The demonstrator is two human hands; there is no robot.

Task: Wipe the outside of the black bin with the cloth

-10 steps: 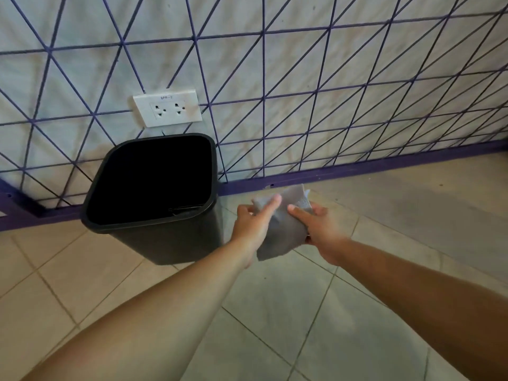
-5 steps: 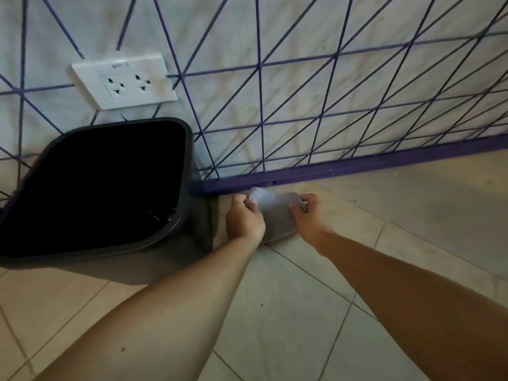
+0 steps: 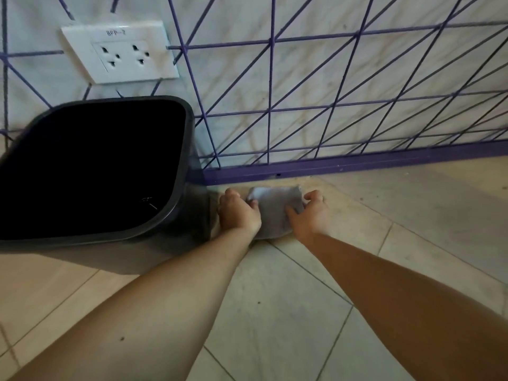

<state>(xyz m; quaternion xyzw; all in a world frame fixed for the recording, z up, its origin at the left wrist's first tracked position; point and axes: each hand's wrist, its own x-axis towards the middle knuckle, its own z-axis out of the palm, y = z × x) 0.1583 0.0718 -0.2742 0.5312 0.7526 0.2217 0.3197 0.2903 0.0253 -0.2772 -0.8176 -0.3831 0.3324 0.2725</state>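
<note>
From the head view, the black bin point(image 3: 93, 166) stands on the tiled floor point(image 3: 275, 312) at the left, against the wall under a white socket plate point(image 3: 121, 52), its open mouth facing up. Just to its right, low by the purple skirting point(image 3: 357, 160), both hands grip a grey cloth point(image 3: 275, 210) between them. The left hand point(image 3: 238, 213) has its fingers curled over the cloth's left edge, close beside the bin's side, and the right hand point(image 3: 309, 213) pinches the right edge.

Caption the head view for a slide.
Left hand and right hand hold a grey cloth beside the black plastic bin.
</note>
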